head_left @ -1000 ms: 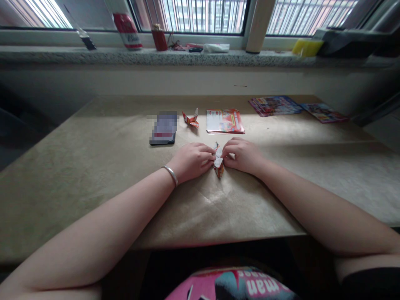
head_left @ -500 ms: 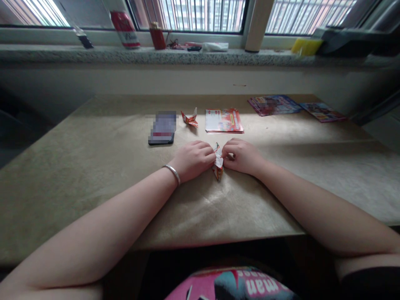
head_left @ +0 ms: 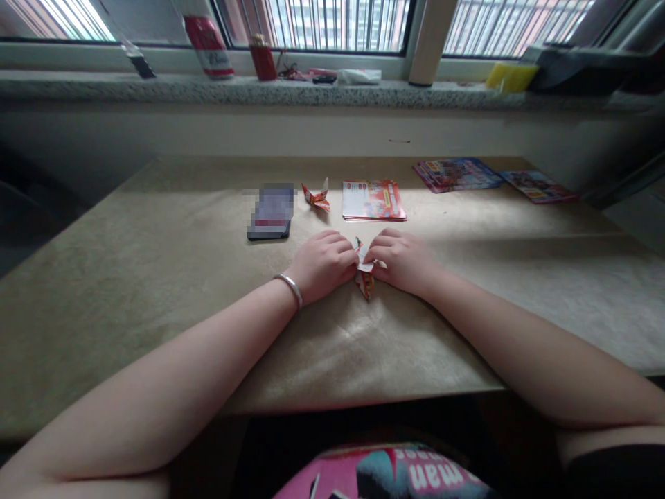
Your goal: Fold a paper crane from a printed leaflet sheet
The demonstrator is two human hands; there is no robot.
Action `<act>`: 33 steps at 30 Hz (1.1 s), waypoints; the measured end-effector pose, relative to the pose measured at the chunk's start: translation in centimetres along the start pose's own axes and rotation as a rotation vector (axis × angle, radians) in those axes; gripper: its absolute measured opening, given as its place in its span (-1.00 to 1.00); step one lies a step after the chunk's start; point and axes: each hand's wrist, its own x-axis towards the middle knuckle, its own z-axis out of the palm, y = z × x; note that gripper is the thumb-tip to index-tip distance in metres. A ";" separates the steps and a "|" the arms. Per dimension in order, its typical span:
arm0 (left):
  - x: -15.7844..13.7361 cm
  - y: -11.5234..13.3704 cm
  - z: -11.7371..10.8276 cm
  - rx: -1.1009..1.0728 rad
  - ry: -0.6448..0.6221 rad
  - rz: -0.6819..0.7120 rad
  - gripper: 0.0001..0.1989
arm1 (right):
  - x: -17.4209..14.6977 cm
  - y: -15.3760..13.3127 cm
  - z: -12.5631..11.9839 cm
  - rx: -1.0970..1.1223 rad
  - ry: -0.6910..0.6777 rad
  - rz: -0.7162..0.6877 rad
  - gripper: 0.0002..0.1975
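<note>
Between my hands, on the table, is a small folded paper piece point(head_left: 365, 283), white on top with red and orange print toward me. My left hand point(head_left: 326, 263), with a silver bangle at the wrist, pinches its left side with the fingers closed. From the other side my right hand point(head_left: 402, 260) grips it, thumb and forefinger pressed on the white part. My fingers cover much of the middle of the piece. Just beyond my left hand stands a finished-looking origami crane point(head_left: 316, 199) of red printed paper, touched by neither hand.
A phone point(head_left: 271, 211) lies left of the crane, and a stack of printed paper sheets point(head_left: 373, 201) lies to its right. More colourful leaflets point(head_left: 457, 173) rest at the table's back right. On the windowsill point(head_left: 312, 97) stand a red can point(head_left: 208, 47) and a red lighter-like object point(head_left: 262, 58).
My right fingers have moved slightly left, over the white part of the folded paper, and now press on it. The left hand has hardly moved.
</note>
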 end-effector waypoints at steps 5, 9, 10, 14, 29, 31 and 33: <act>0.2 0.2 0.3 -0.131 -0.026 -0.114 -0.84 | 0.2 0.2 0.4 0.099 0.027 0.072 -0.88; 0.2 0.4 0.5 -0.185 -0.013 -0.213 -0.91 | 0.1 0.2 0.6 0.125 0.045 0.098 -0.89; 0.2 0.4 0.7 -0.204 -0.007 -0.233 -0.92 | 0.0 0.2 0.7 0.123 0.052 0.110 -0.89; 0.2 0.2 1.2 -0.299 0.016 -0.313 -0.91 | 0.0 0.2 0.8 0.128 0.067 0.170 -0.88; 0.5 0.1 0.8 -0.446 -0.072 -0.524 -0.83 | 0.4 0.7 1.3 0.145 0.059 0.259 -0.82; 0.5 0.0 0.8 -0.454 -0.061 -0.531 -0.83 | 0.5 0.8 1.5 0.131 0.068 0.286 -0.83; 0.4 0.0 0.9 -0.451 -0.048 -0.534 -0.83 | 0.5 0.9 1.6 0.128 0.078 0.303 -0.82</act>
